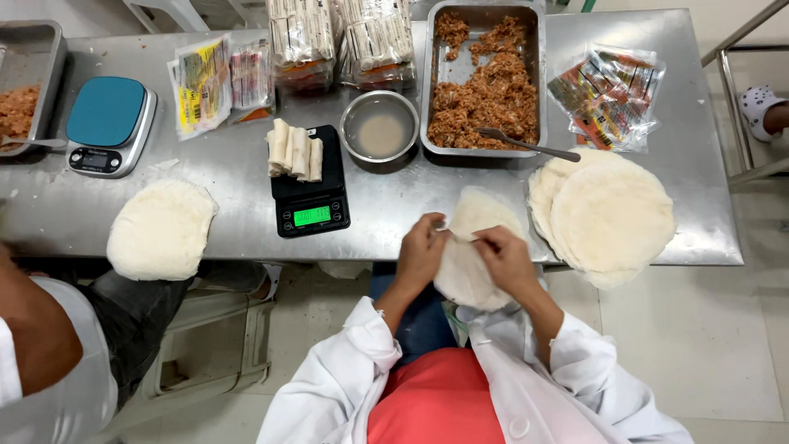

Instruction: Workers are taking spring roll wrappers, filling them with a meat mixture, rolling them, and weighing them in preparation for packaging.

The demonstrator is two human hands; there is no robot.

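My left hand [421, 251] and my right hand [505, 255] both pinch a thin round white wrapper [467, 271] at the near edge of the steel table [246, 222]. The wrapper hangs partly over the table's edge, above my lap. A stack of the same round wrappers [608, 215] lies just right of my right hand. Behind my hands stands a metal tray of brown minced filling [485, 90] with a spoon [526, 145] resting in it.
A black scale [311, 197] carries several rolled wrappers [294, 150]. Next to it sits a small metal bowl of cloudy liquid [380, 127]. Packets [610, 94] lie at the right and back. At the left are another person's arm [33, 329], a wrapper pile [160, 230] and a blue scale [108, 123].
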